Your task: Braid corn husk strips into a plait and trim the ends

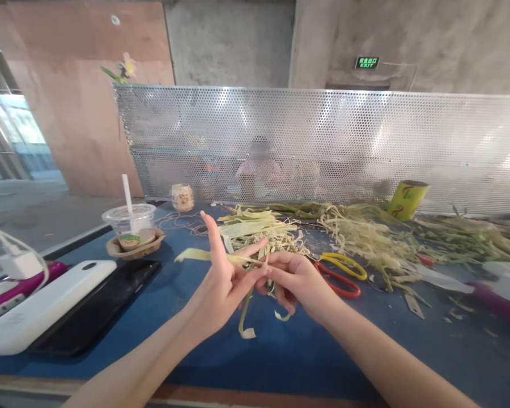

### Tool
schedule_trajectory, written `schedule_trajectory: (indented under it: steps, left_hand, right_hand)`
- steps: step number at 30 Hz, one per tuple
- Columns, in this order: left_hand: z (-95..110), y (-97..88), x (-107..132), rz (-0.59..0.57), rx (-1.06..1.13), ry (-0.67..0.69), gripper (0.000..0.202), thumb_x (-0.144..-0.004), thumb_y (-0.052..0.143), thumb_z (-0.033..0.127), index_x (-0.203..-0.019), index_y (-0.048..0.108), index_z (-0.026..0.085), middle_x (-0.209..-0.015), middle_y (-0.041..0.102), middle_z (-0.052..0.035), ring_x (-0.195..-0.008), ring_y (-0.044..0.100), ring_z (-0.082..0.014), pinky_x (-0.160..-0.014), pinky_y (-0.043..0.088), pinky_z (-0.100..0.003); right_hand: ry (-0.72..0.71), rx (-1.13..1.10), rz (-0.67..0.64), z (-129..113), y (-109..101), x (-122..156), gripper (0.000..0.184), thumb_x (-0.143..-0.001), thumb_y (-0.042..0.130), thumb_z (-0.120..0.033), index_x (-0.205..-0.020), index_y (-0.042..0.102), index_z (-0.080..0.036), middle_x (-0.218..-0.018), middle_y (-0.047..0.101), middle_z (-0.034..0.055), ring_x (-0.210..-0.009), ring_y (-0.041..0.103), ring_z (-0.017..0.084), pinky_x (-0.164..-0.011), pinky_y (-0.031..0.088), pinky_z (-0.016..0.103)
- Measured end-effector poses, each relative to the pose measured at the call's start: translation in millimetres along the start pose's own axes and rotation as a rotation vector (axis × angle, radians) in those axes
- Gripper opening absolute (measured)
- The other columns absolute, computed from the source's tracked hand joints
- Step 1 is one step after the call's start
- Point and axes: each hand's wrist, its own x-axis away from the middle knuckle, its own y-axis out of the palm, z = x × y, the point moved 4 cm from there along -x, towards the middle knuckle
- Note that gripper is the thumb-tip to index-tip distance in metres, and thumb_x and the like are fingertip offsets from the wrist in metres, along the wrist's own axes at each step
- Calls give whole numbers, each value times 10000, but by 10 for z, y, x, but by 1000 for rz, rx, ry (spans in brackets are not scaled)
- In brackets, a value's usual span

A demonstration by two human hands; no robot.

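Observation:
My left hand (223, 286) and my right hand (301, 277) meet above the middle of the table, fingertips nearly touching. Between them are pale green strips of dried leaf, like corn husk; one strip (193, 255) sticks out to the left behind my left hand. Another strip end (247, 333) hangs below with a curled tip. A finger of my left hand points up while the others close on the strips. My right hand pinches them with thumb and forefinger. Just behind lies a pile of husk leaves (249, 228). Scissors (345, 292) with red and yellow handles lie right of my right hand.
A lidded plastic cup (127, 214) with a straw stands in a carton holder (138, 249) at left. Nearer are a black flat device (97, 311) and a white one (51, 300). A yellow-green roll (407, 201) and shredded husks (365, 238) lie right. A perforated metal panel (323, 141) borders the back.

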Motion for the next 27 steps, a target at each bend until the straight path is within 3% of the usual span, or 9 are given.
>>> schedule_trajectory:
  steps: [4, 6, 11, 16, 17, 20, 23, 25, 27]
  left_hand:
    - [31, 4, 10, -34, 88, 13, 1110, -782, 568, 144, -1162, -423, 468, -1433, 278, -166, -516, 631, -81, -434, 524, -226]
    - [25, -9, 4, -22, 98, 2, 1133, -761, 595, 152, -1147, -408, 512, -1456, 224, -148, -495, 625, -78, -377, 507, -210]
    - [27, -5, -3, -15, 62, -50, 1118, -760, 596, 165, -1166, -376, 537, -1442, 266, -143, -437, 614, -93, -294, 474, -202]
    - [13, -11, 38, 40, 61, -84, 1075, -763, 590, 172, -1224, -315, 525, -1400, 350, -146, -404, 604, -97, -264, 462, -196]
    - [7, -24, 43, 51, 51, -72, 1067, -767, 586, 176, -1223, -311, 530, -1410, 334, -139, -433, 618, -105, -267, 462, -194]
    - [4, -79, 48, 83, -5, 40, 1036, -803, 537, 167, -1196, -352, 525, -1418, 322, -115, -584, 661, -130, -393, 532, -232]
    - [-13, -141, 61, 172, -156, 145, 972, -837, 472, 140, -1258, -375, 363, -1118, 604, -88, -697, 663, -155, -589, 551, -278]
    - [-20, -136, 67, 186, -297, 224, 973, -833, 476, 131, -1276, -382, 250, -909, 663, -53, -771, 647, -171, -725, 521, -318]
    - [-33, -105, 57, 164, -394, 259, 975, -825, 492, 145, -1294, -361, 211, -957, 660, -73, -875, 618, -185, -835, 468, -355]
  right_hand:
    - [-38, 38, 42, -20, -12, -5, 268, -653, 687, -358, -722, 520, -160, -496, 581, -61, -240, 421, 33, -240, 242, 123]
    - [-62, 69, 71, -25, -5, -2, 259, -634, 701, -331, -701, 517, -162, -489, 575, -66, -236, 412, 31, -242, 249, 128]
    - [-125, 66, 176, -22, -32, 1, 229, -663, 671, -328, -648, 529, -148, -527, 594, -47, -234, 381, 11, -246, 250, 133]
    - [-271, -50, 443, -177, -341, 17, 240, -676, 665, -344, -683, 514, -159, -589, 621, -41, -248, 349, -7, -247, 211, 122]
    - [-285, -18, 445, -217, -385, 17, 233, -675, 672, -329, -692, 515, -158, -603, 632, -33, -250, 352, -6, -254, 227, 126]
    - [-296, 18, 407, -283, -434, 20, 235, -696, 661, -339, -699, 511, -159, -616, 642, -22, -251, 362, 0, -257, 222, 133]
    - [-268, 32, 327, -270, -366, 19, 251, -725, 632, -372, -695, 498, -161, -645, 652, -8, -257, 385, 7, -263, 220, 135]
    - [-243, 40, 273, -247, -301, 18, 257, -750, 599, -396, -711, 501, -161, -695, 669, 8, -268, 404, 8, -272, 225, 134]
    - [-196, 45, 205, -217, -236, 14, 266, -778, 553, -423, -757, 517, -161, -736, 681, 22, -272, 421, 11, -274, 216, 133]
